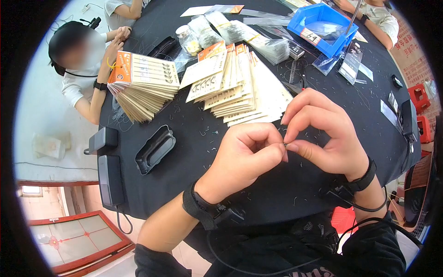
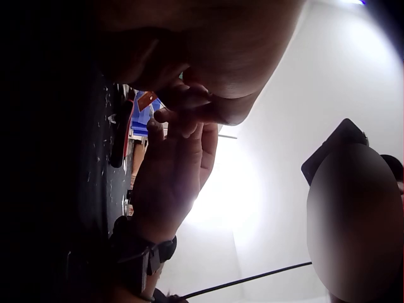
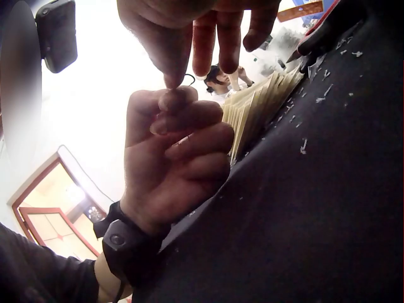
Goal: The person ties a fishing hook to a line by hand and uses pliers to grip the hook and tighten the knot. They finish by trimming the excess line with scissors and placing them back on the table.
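Note:
My left hand has its fingers curled in, thumb and forefinger pinching a small dark fishing hook. The hook's curved end shows above those fingertips in the right wrist view. From the other side my right hand brings its thumb and a finger together at the same spot, tips right at the left fingertips. Its other fingers are spread. In the left wrist view the left hand fills the top and the right hand meets it from below; the hook is hidden there.
Behind the hands are fanned fishing-hook cards and a tied card stack. A black tray lies left. Farther back are a jar, bagged packs and a blue bin. Line scraps dot the black tablecloth. Other people sit around.

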A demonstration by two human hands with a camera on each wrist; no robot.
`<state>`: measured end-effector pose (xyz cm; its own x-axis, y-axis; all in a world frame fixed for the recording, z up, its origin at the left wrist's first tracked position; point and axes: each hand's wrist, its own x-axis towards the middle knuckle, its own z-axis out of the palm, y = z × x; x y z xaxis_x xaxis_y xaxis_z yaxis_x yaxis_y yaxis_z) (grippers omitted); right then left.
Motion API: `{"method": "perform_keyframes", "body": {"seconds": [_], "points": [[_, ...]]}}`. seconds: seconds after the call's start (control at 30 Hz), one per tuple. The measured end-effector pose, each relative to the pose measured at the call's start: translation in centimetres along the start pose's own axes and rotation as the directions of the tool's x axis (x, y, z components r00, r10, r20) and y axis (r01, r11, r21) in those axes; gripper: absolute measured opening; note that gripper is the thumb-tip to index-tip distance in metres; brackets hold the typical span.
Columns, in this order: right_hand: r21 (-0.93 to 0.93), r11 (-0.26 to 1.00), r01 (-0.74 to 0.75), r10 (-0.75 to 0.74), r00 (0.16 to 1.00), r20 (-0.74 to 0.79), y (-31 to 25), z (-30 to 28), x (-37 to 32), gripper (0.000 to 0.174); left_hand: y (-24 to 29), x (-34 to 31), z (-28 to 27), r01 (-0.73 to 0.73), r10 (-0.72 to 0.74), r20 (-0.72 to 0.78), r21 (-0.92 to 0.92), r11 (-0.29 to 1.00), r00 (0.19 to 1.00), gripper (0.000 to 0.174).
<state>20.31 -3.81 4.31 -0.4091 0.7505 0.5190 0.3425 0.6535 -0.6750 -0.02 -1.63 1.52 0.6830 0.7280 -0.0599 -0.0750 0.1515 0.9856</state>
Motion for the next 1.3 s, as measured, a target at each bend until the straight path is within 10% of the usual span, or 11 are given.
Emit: {"method": "perform_keyframes", "body": {"seconds": [1.3], "points": [[-0.038, 0.996, -0.086, 0.085, 0.995, -0.048, 0.39, 0.51, -0.61, 0.013, 0.0, 0.29, 0.28, -0.011, 0.01, -0.015, -0.125, 0.992, 1.0, 0.015]]}}
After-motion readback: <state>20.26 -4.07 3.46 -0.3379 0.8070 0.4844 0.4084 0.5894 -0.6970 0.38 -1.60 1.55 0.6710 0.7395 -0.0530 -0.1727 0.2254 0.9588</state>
